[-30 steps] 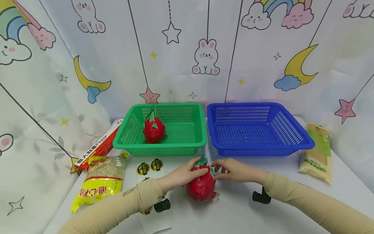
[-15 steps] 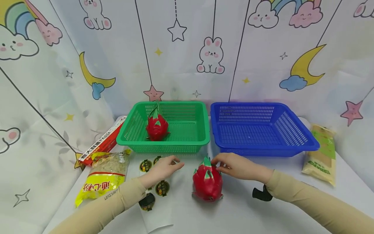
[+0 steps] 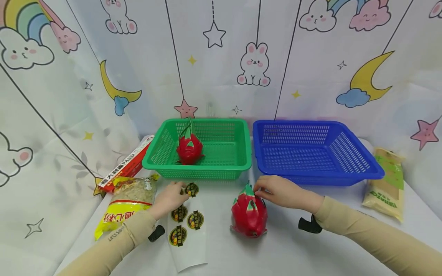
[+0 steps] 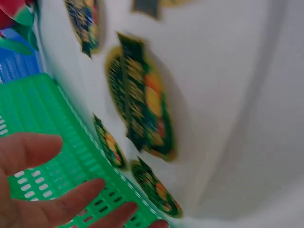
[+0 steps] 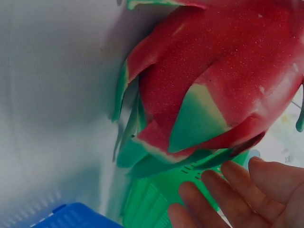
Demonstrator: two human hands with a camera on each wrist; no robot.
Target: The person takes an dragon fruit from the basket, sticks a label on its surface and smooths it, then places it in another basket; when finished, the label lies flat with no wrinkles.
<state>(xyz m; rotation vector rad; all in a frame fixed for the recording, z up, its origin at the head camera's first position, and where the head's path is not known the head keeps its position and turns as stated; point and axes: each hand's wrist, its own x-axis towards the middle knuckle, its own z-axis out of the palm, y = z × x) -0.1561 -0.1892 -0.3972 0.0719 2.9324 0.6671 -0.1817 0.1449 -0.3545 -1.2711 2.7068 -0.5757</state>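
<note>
A red dragon fruit (image 3: 249, 214) with green-tipped scales stands on the white table in front of the baskets. My right hand (image 3: 284, 191) is at its upper right side, fingers loosely bent against or very near the scales; contact is unclear. In the right wrist view, the fingers (image 5: 221, 190) are relaxed beside the fruit. To the left, my left hand (image 3: 170, 199) hovers over or touches the upper edge of a white sheet (image 3: 190, 251) of round dark-and-gold stickers (image 3: 195, 220). The left wrist view has its fingers (image 4: 71, 202) spread, gripping nothing, close to the stickers.
Behind are a green basket (image 3: 197, 168) holding another dragon fruit (image 3: 190, 149), and a blue basket (image 3: 319, 179). A yellow pasta bag (image 3: 129, 203) and a red pasta box (image 3: 127, 165) lie at the left. A beige-green packet (image 3: 385, 188) lies right.
My left hand has let go of the dragon fruit and moved left to the sticker sheet. The right hand stays by the fruit. The head view has shifted slightly.
</note>
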